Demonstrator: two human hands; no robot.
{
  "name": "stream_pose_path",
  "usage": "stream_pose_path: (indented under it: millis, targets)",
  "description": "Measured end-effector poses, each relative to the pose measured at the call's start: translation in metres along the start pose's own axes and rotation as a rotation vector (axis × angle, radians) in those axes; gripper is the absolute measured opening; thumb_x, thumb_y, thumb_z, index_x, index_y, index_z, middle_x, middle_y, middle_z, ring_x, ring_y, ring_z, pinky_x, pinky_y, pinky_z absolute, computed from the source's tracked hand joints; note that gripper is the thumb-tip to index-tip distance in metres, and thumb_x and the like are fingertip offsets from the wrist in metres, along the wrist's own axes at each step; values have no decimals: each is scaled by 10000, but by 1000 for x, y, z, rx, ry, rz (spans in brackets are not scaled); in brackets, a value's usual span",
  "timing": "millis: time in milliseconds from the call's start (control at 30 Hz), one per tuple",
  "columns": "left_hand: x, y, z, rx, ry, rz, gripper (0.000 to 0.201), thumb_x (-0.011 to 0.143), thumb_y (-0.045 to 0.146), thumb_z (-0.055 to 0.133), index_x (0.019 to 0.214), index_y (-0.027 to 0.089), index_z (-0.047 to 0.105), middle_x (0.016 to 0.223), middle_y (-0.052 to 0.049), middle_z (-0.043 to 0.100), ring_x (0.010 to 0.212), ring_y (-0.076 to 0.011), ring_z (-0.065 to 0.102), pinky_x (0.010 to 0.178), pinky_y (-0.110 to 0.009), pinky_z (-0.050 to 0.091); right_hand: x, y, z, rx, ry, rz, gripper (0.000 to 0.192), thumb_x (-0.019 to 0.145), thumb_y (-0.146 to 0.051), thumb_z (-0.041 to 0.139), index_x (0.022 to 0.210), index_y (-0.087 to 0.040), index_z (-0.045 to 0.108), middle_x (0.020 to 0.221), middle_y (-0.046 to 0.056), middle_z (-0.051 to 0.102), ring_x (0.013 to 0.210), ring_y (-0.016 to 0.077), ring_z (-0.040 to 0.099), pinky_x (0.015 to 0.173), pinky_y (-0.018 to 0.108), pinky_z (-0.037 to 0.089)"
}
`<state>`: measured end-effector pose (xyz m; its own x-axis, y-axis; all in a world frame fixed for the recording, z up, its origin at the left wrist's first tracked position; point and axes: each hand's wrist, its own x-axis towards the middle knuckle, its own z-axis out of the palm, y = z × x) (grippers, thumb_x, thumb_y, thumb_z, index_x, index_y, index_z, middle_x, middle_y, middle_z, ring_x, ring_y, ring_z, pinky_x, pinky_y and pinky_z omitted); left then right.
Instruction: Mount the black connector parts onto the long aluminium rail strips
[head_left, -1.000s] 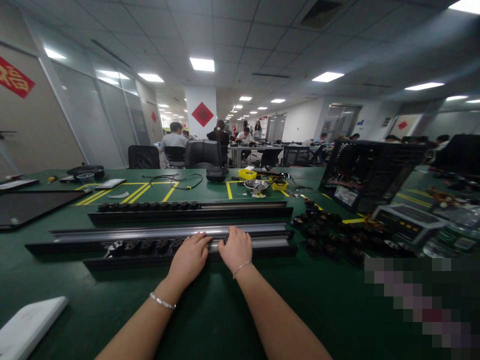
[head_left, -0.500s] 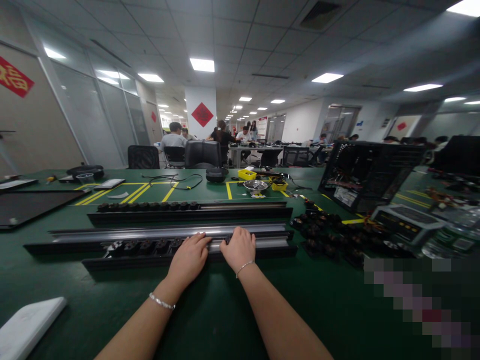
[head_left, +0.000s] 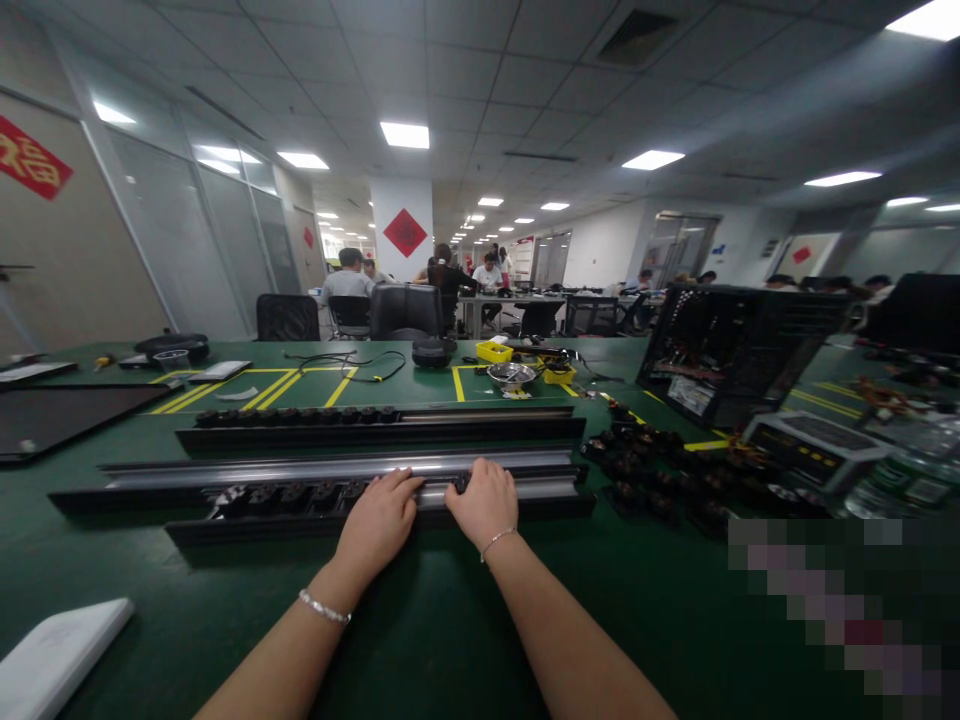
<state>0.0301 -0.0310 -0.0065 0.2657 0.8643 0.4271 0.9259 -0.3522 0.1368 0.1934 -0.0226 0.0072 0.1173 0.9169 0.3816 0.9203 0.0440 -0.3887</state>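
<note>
A black rail with a shiny inner channel [head_left: 538,489] lies nearest me. A row of small black round-topped parts [head_left: 294,496] sits in its left half. My left hand [head_left: 381,520] lies over the rail just right of that row, fingers stretched out and touching it; what is under the fingers is hidden. To its right, my right hand [head_left: 486,506] is closed with curled fingers on a small black part [head_left: 462,483], at the channel. The right fingertips are partly hidden behind the hand.
Behind lie a second rail [head_left: 247,470] and a third rail [head_left: 480,428], the latter partly filled with black parts. A pile of black parts [head_left: 645,465] is at right, near a computer case [head_left: 739,350]. Farther back are a metal bowl [head_left: 512,375] and yellow tray [head_left: 493,351].
My right hand has shifted slightly right, and the black part at its fingers shows more clearly. My left hand stays nearly still on the rail.
</note>
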Motion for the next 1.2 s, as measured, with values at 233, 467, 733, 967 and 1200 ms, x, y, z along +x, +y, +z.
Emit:
stream_pose_path:
  millis: [233,467,733,967,1200]
  targets:
    - [-1,1,-1,-19,11,-5,378,854,219,357,1135,211,609,1258,-76,574,1184,-212,499,1037,-434,360,-1,2,-3,-8,-6,-16,246,733,-352,523,893,-168,555,968,109,629,998,238,526,898,353,314]
    - [-1,3,-4,-12,-3,-18,381,854,210,355,1138,207,607,1267,-77,567,1187,-217,498,1033,-437,365,1,3,-5,-1,-44,-13,216,742,-316,510,892,-169,557,974,105,627,995,235,525,884,345,321]
    - [0,2,-2,-3,-11,-5,384,855,208,351,1145,193,603,1264,-84,569,1193,-218,493,1027,-429,375,-1,4,-4,-14,-18,9,244,747,-333,505,912,-159,551,990,122,620,1025,245,511,922,372,293]
    - [0,2,-2,-6,-3,-5,381,858,211,353,1147,198,601,1260,-82,571,1193,-216,493,1027,-430,377,-2,6,-2,-27,21,37,304,728,-369,527,938,-149,544,1006,134,614,1047,260,499,962,400,264]
    - [0,3,-4,-17,-10,-21,385,853,211,351,1143,206,605,1265,-80,568,1191,-219,495,1034,-440,367,-2,6,-3,-38,-5,34,305,745,-367,503,956,-150,539,1024,141,609,1062,259,493,962,416,257]
